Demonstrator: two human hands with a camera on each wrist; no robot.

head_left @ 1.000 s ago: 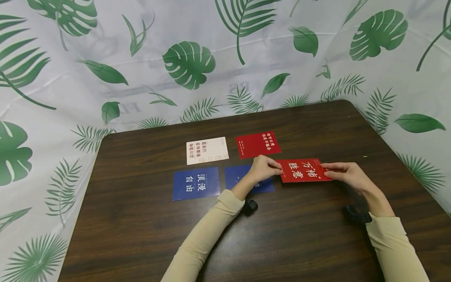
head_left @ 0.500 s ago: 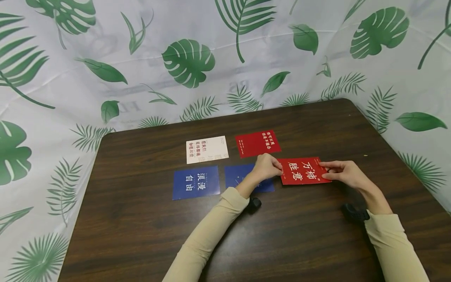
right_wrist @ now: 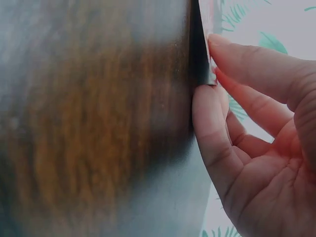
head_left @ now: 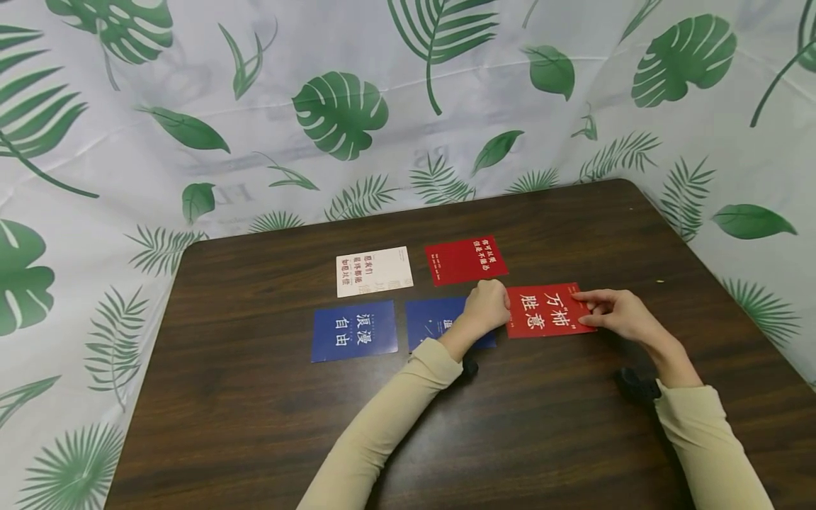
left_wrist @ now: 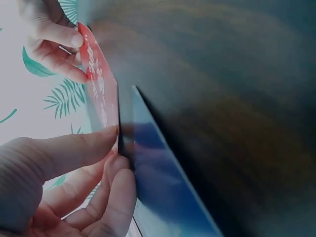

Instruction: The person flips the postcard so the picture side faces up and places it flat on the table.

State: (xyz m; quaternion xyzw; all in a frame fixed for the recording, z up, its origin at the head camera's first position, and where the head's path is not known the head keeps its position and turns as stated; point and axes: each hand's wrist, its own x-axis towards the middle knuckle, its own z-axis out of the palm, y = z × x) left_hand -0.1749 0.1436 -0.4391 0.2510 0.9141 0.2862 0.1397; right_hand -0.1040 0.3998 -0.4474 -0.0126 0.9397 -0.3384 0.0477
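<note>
A red card [head_left: 542,312] with white characters is held between both hands, low over the table. My left hand [head_left: 487,306] pinches its left edge; in the left wrist view the thumb and fingertips meet on the red card [left_wrist: 101,84]. At the opposite edge my right hand [head_left: 617,312] pinches the card between thumb and fingers, as the right wrist view also shows. Beneath the left hand and wrist lies a blue card [head_left: 430,319], partly hidden. Just behind the held card lies another red card [head_left: 455,261].
A white card [head_left: 389,269] with dark red characters and a second blue card [head_left: 331,333] lie to the left on the dark wooden table [head_left: 255,418]. Behind the table hangs a leaf-patterned cloth [head_left: 255,163].
The left hand has shifted slightly right and turned, so its fingertips are now hidden in the head view. The held card's near edge has come slightly closer to me. The other cards stay put.
</note>
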